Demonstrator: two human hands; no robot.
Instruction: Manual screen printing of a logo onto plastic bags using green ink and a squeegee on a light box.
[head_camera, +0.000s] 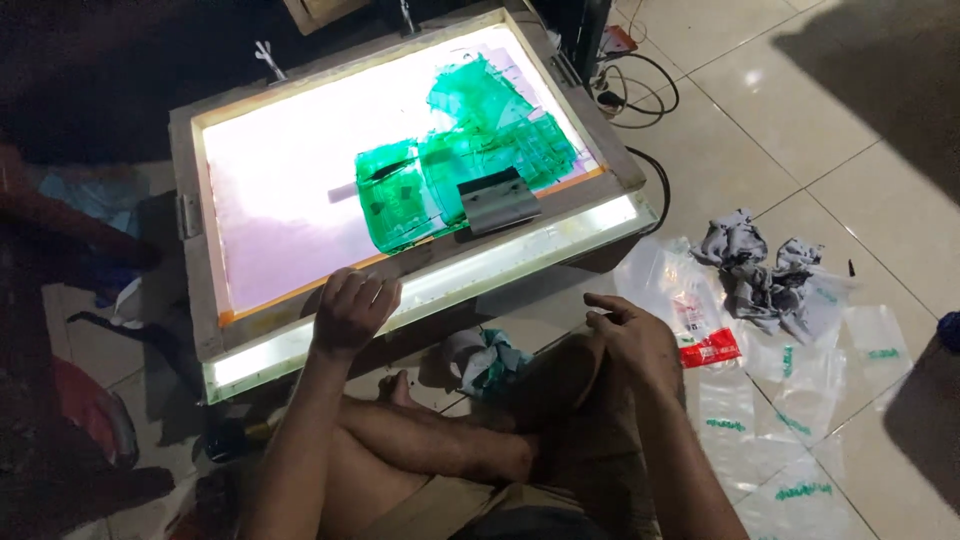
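**Lifting the printing screen frame by its near edge**

Left hand (352, 312) curled over the near rail of the wooden screen frame (200, 300), fingers folded down on the wood, thumb hidden beneath; a closed grip on the rail, by the look of it. Right hand (630, 335) resting on the raised right knee, fingers loosely bent and empty, touching nothing but the leg.

Frame tilted up from a lit light box (520, 262), hinged at the far side, mesh glowing pale pink. Green ink (470, 160) spread across the right half of the mesh, with a grey squeegee (497, 201) lying at its near edge, just inside the rail.

Best handled, judging from this: a slow and level lift, since the squeegee lies loose on sloping mesh and could slide. Safer with the free hand brought to the rail further right, near the squeegee, to share the weight and stop twist. Fingers kept on wood, off the wet ink.

On the tiled floor (800, 130) to the right: clear plastic bags (800, 420) with green print, a crumpled grey rag (755, 270), a small red packet (708, 348). Another stained rag (487, 360) near the foot.
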